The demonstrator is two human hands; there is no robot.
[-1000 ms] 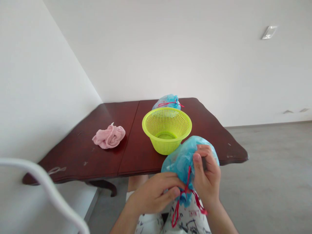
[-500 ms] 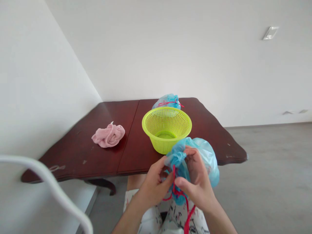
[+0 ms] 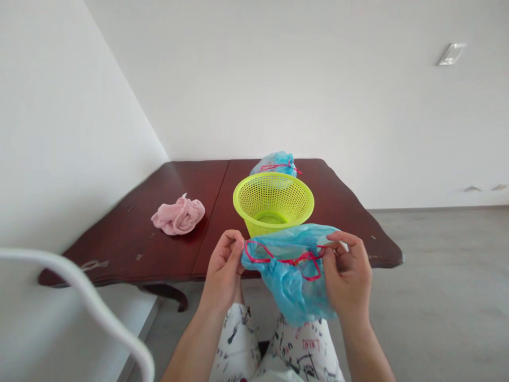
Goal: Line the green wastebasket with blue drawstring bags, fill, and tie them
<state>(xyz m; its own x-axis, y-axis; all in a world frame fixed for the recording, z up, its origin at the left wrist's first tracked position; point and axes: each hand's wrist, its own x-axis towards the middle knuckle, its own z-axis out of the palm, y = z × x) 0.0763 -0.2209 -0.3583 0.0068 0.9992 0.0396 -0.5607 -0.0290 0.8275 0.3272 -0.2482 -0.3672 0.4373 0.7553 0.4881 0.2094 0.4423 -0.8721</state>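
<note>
As you look down through the head camera, your two hands are held up in front of you and well apart, with a blue plastic bag (image 3: 290, 278) stretched between them. Your left hand (image 3: 225, 270) has its thumb and fingers pressed together on the bag's left corner. Your right hand (image 3: 348, 273) has its fingers curled in on the bag's right edge, pinching it against the thumb, though they partly hide the grip. The top edge of the bag runs straight across between your fingertips, and the rest sags in loose folds below your fingers. A red drawstring (image 3: 278, 258) loops along that top edge, and its end reaches your right fingers.

Beyond your fingers, the bag's upper edge overlaps the bottom of a yellow-green plastic basket (image 3: 273, 204), which stands upright on a dark reddish-brown wooden table (image 3: 119, 249). Behind the basket sits a second blue bag (image 3: 275, 163), tied with red string. Left of your left hand, a crumpled pink cloth (image 3: 178, 216) lies on the table. Under your hands are your patterned white trousers (image 3: 237, 339), and at the lower left a curved white chair rail (image 3: 79, 286) crosses the view.
</note>
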